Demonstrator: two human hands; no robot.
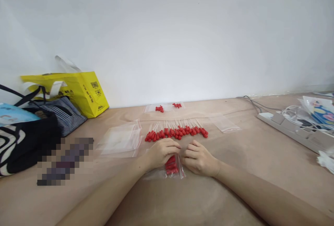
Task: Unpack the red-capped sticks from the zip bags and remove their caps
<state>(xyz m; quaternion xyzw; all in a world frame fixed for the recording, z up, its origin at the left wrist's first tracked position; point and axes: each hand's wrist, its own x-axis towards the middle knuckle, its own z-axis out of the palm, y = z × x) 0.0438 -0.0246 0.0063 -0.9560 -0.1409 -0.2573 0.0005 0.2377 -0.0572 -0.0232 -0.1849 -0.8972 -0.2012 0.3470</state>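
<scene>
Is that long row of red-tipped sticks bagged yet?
No, the red-tipped sticks lie uncovered on the table, side by side.

At lower centre are two hands [164,152] [199,159] and one plastic bag [171,171], at centre two small red clusters [160,109] [176,105] above one red-tipped row [180,132], at left one yellow bag [90,97].

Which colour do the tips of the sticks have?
The tips are red, as the head view shows.
</scene>
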